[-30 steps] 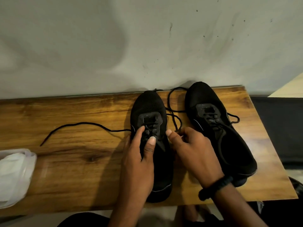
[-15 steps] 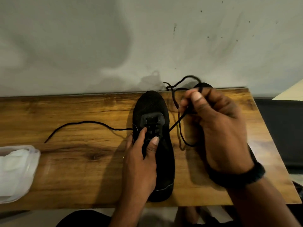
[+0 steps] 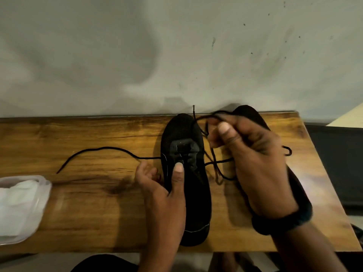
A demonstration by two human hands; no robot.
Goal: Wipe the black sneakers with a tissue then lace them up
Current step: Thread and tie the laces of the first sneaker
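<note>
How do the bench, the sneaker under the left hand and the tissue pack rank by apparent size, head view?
1. Bench
2. Sneaker under the left hand
3. Tissue pack; the frame edge crops it, so third place is unsure.

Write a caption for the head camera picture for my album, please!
Left hand steadies a black sneaker on the wooden table while the right hand holds its lace up.
</note>
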